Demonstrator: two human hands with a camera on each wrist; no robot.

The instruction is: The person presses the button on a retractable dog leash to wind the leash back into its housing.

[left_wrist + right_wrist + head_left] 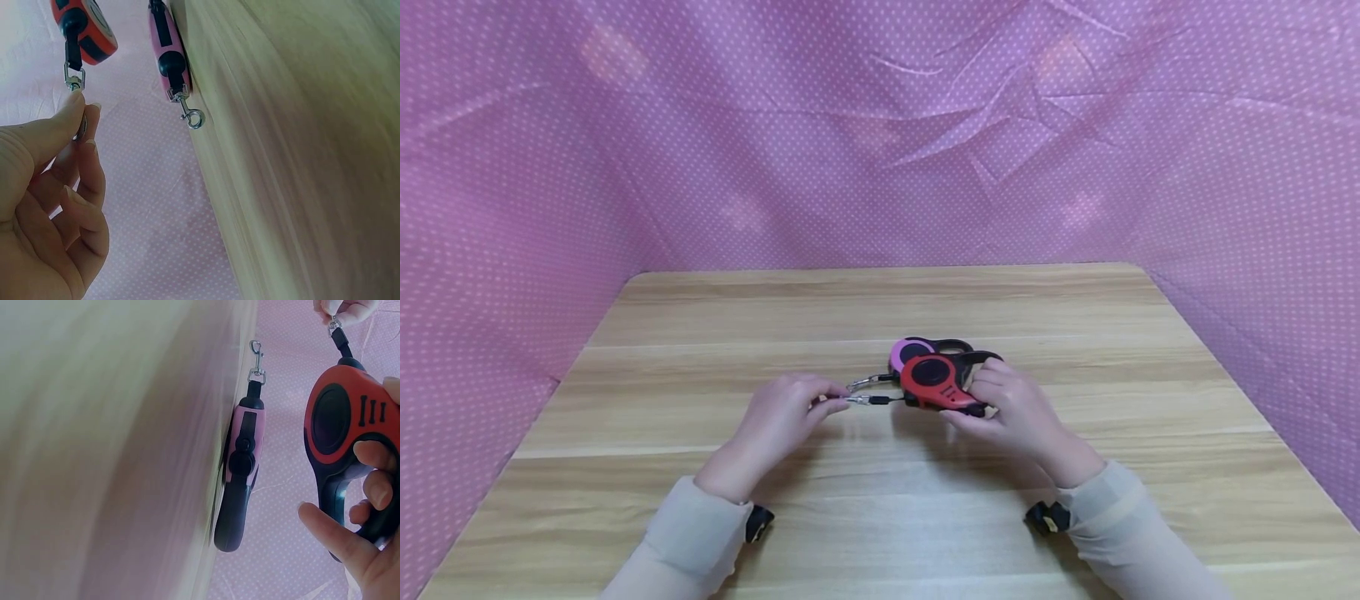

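Note:
A red and black retractable dog leash (pixel 928 375) is held above the table. My right hand (pixel 1011 408) grips its black handle, fingers curled through the loop, as the right wrist view shows. With thumb and forefinger, my left hand (pixel 790 408) pinches the metal snap hook (pixel 78 128) at the end of the red leash's cord. The short black strap (pixel 880 401) runs between hook and casing. Behind it, a pink and black retractable leash (pixel 244 450) lies on the table, its own metal snap hook (pixel 192 117) pointing left, untouched by either hand.
The wooden table (pixel 700 317) has rounded far corners. Pink dotted cloth (pixel 880 167) hangs behind it and along both sides. Black wrist cameras (pixel 758 523) sit at the cuffs of both sleeves.

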